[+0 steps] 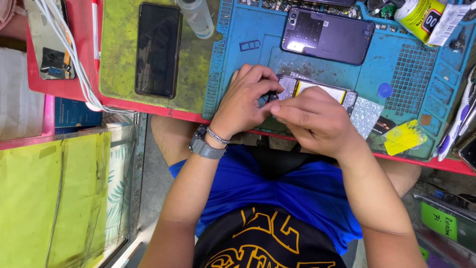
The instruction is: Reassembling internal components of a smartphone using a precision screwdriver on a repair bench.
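While the opened grey phone chassis with its white battery exposed (317, 92) lies on the blue silicone work mat (248, 30), its back cover already off, a small dark part at its left end is pinched by the left hand (245, 99) and pressed by the right hand (312, 119); reassembly looks unfinished. Three phones are counted: this chassis, one black-screened phone (157, 49) and one purple glossy phone (327, 35), plus one clear bottle (197, 17).

Blue mat (327, 74), yellow-green pad (119, 54), red table (59, 87)
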